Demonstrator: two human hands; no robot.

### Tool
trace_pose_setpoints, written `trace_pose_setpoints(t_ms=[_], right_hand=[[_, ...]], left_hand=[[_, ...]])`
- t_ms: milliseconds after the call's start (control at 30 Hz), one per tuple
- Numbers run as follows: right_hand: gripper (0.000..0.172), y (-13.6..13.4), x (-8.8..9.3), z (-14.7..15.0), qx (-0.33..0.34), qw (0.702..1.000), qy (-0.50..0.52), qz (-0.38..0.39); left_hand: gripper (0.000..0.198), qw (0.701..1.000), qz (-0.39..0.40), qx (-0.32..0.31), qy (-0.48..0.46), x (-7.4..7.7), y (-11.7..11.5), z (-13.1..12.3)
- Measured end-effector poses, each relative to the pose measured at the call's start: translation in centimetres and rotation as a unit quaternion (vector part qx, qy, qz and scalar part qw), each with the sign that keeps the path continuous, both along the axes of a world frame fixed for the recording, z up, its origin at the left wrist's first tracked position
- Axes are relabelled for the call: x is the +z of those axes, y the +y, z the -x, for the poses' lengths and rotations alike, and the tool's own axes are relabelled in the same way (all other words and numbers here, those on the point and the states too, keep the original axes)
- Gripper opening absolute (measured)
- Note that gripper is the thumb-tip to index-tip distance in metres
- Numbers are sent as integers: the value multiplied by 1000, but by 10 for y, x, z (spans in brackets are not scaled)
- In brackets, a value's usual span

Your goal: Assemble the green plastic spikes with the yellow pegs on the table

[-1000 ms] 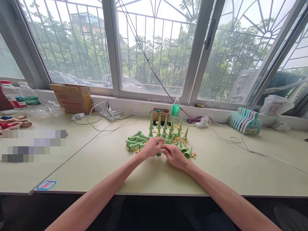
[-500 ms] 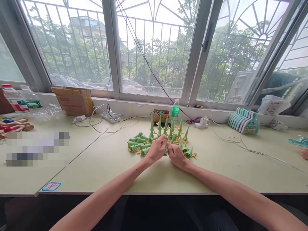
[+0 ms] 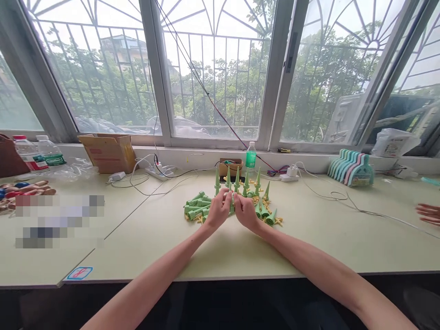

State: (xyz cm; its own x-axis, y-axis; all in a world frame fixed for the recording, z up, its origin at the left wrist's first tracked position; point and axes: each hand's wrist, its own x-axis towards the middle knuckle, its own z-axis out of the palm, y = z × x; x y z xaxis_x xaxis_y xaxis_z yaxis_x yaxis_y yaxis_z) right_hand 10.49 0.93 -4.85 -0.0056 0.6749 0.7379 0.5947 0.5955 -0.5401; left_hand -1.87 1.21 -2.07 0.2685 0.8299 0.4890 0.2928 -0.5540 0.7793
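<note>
My left hand [image 3: 218, 210] and my right hand [image 3: 246, 211] are close together above the table, fingers pinched. Between them is a green plastic piece [image 3: 231, 209], mostly hidden by the fingers. Beyond the hands several green pointed spikes [image 3: 257, 182] stand upright in a row. Green hollow tubes [image 3: 194, 213] lie in a pile left of my left hand. By my right hand, green cones [image 3: 271, 217] lie on their sides among small yellow T-shaped pieces [image 3: 279, 221].
Behind the parts are a small cardboard box [image 3: 231, 166] and a green-labelled bottle [image 3: 250, 155]. White cables [image 3: 338, 197] cross the table [image 3: 144, 247] at right. Blue and pink hangers [image 3: 350, 168] stand farther right. Another person's hand [image 3: 429, 213] shows at the right edge.
Both hands have risen slightly, and their fingertips have moved a little to the left. The other person's hand has come further into view at the right, and the view has shifted slightly.
</note>
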Motion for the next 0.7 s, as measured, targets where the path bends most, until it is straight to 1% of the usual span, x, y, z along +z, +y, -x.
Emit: trace_pose_setpoints(t_ms=[67,200,300,367,433,533,700], right_hand=[[53,-3,1,-8,18,1000,-25,-8],[54,-1,4,-21,-14,999,-28,-3],[53,3,3,-22,-5,999,-34,4],[53,5,2,-22,11,999,-36,9],[52,6,0,-21,21,999,-31,15],[51,7,0,-21,19,999,-12,27],[52,9,2,-21,14,999,7,39]], left_hand=[[33,999,1,-29,15,-1,-2,-2],[33,995,27,-92,11,-3,-2,-3],[33,992,49,-118,-1,-2,0,0],[32,991,51,-120,-3,-1,1,2],[30,993,37,-111,-2,-1,2,4],[28,995,7,-97,1,-3,4,4],[22,996,-14,-85,22,-6,3,4]])
